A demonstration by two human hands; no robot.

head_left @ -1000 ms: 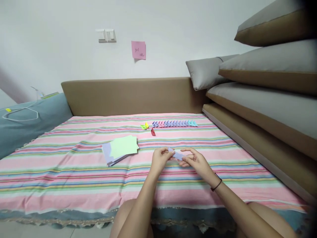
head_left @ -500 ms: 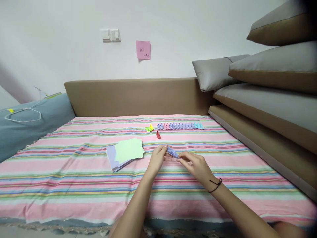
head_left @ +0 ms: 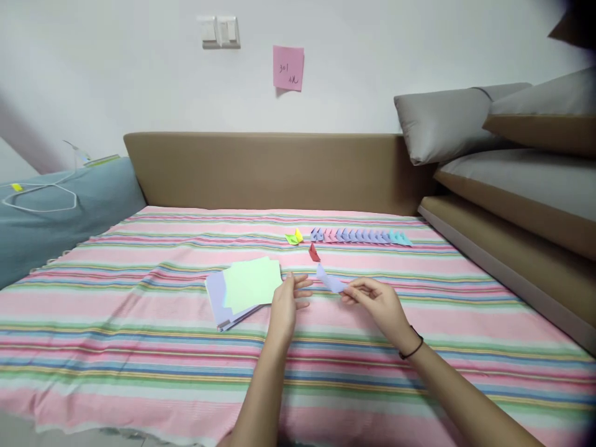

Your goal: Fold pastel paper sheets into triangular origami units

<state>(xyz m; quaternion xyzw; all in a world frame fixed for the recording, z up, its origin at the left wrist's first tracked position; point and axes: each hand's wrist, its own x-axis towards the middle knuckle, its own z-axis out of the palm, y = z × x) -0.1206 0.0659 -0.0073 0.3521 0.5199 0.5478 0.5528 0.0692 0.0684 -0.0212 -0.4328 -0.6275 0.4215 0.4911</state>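
Note:
A small lavender folded paper is pinched at its right end by the fingertips of my right hand, which wears a thin dark cord on the wrist. To its left, my left hand is open, fingers apart, touching no part of the paper. Beside that hand lies a stack of paper sheets, pale green on top with lavender beneath. Just beyond the held paper sits a red folded piece. Farther back are a green and yellow folded piece and a row of linked folded pieces in lavender, pink and turquoise.
A striped cloth covers the surface. Grey and brown cushions pile up at the right, and a brown backrest runs along the wall. A blue-grey bolster with a white cable is at the left.
My left hand has let go of the lavender folded paper and moved slightly left. My right hand alone holds the paper now. The camera view has shifted.

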